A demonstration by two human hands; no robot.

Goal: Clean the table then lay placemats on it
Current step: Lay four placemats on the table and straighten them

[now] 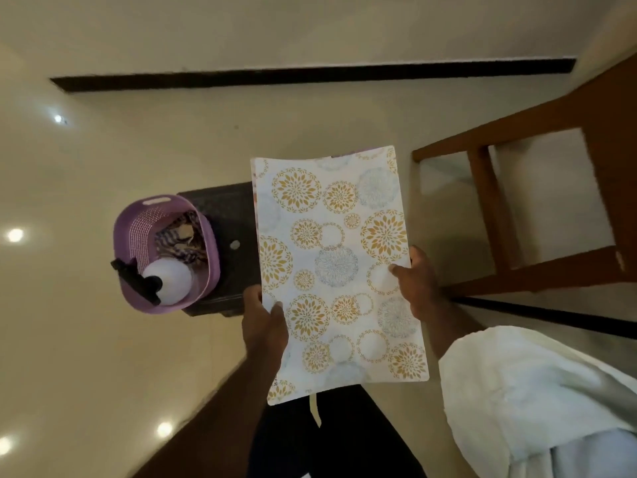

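Above the pale glossy floor, a patterned placemat [337,270] is held flat between both hands, with no tabletop plainly made out beneath it. The left hand [263,326] is closed on the left long edge, thumb on top, fingers hidden underneath. The right hand [413,288] pinches the right edge the same way. Extra edges are glimpsed behind the top and left margins, so a thin stack is judged likely, not certain. The sheet is judged light, thin, fairly stiff and smooth: no sag is seen, but sheets could slide apart if the pinch is slackened. Opposite long edges, near the middle, are judged the best hold. Just to the left, a dark stool [231,215] is noted, partly hidden by the mat. On it sits a purple basket [138,236] with a white spray bottle [169,281] and a striped cloth [179,239] inside. To the right, a brown wooden frame [517,139] is seen, chair or table not told; its legs are judged the main obstruction. A white sleeve [517,391] fills the lower right.
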